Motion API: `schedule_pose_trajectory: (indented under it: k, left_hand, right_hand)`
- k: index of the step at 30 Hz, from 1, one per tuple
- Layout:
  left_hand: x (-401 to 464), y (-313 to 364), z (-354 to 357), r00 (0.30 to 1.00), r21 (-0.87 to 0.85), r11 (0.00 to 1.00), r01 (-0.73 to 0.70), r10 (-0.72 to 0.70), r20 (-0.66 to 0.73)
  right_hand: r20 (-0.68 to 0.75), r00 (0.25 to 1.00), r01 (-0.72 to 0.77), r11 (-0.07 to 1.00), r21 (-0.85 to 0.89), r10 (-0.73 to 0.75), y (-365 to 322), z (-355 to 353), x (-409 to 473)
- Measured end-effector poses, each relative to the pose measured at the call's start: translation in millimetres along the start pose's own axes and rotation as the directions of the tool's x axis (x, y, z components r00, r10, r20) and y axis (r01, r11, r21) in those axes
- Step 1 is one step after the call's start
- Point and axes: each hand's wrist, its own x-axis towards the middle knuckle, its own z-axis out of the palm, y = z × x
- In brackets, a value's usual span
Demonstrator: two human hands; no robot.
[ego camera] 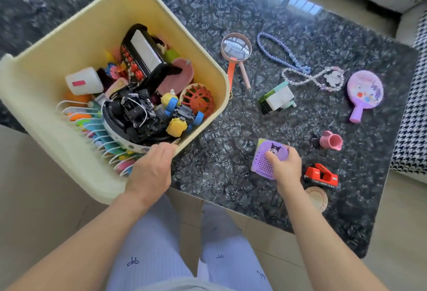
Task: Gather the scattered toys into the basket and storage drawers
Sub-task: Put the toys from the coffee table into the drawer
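A pale yellow basket full of toys sits tilted at the left of a dark marble table. My left hand grips its near rim. My right hand closes on a purple toy with a cartoon face lying on the table. Scattered to the right are a red toy car, a pink cup, a purple paddle mirror, a white and green block toy, two bead necklaces, and a magnifying glass.
A small round wooden dish lies by the table's near edge under my right wrist. A houndstooth-patterned sofa borders the table on the right. My legs in light blue trousers stand against the near edge.
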Motion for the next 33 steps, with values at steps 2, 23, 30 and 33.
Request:
schedule_pose_trajectory:
  k: [2, 23, 30, 33]
  left_hand:
    - [1.1, 0.7, -1.6, 1.0, 0.007, 1.0, 0.009, -0.009, 0.01]
    - [4.4, -1.1, -6.5, 0.995, -0.074, 0.995, 0.072, -0.067, 0.07]
    - [6.7, 5.1, -3.9, 0.986, -0.02, 0.992, 0.123, -0.12, 0.118]
    - [7.7, 9.3, -6.6, 0.978, 0.034, 0.99, 0.138, -0.141, 0.152]
  right_hand:
    - [-0.015, 0.991, 0.13, 0.98, 0.153, -0.129, -44.0, 0.0, -8.9]
    - [0.209, 0.712, 0.702, 0.673, -0.234, -0.67, -161.4, 53.1, -9.9]
    - [0.069, 0.913, 0.407, 0.878, -0.252, -0.403, -50.6, -19.5, -6.2]
    - [0.035, 0.967, 0.25, 0.923, -0.291, -0.251, -6.8, -41.8, -9.6]
